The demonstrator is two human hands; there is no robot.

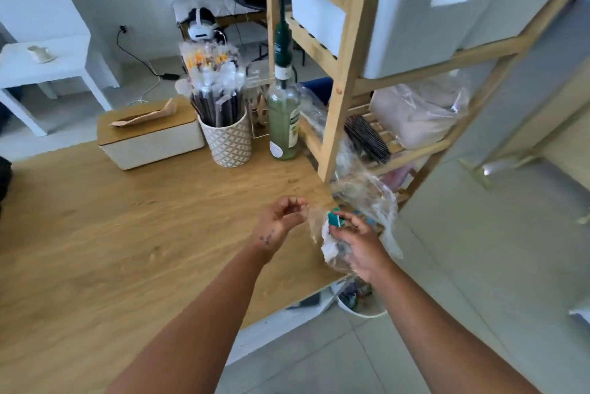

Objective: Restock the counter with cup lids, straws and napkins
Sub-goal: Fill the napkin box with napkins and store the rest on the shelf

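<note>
Over the right edge of the wooden counter (127, 234), my right hand (357, 243) grips a crumpled clear plastic bag (380, 202) with a teal label. My left hand (281, 221) hovers just left of it, fingers curled, fingertips at the bag's edge; whether they pinch it is unclear. At the back of the counter a patterned cup (228, 141) holds several wrapped straws (214, 84). Left of the cup sits a white napkin box (150, 135) with a wooden lid and a brown napkin poking out.
A green pump bottle (283, 112) stands right of the cup. A wooden shelf rack (344, 74) rises beside the counter, with white bins (431, 20) on top and plastic-wrapped packs (418, 112) below. A white bucket (360, 301) sits on the floor under the counter edge.
</note>
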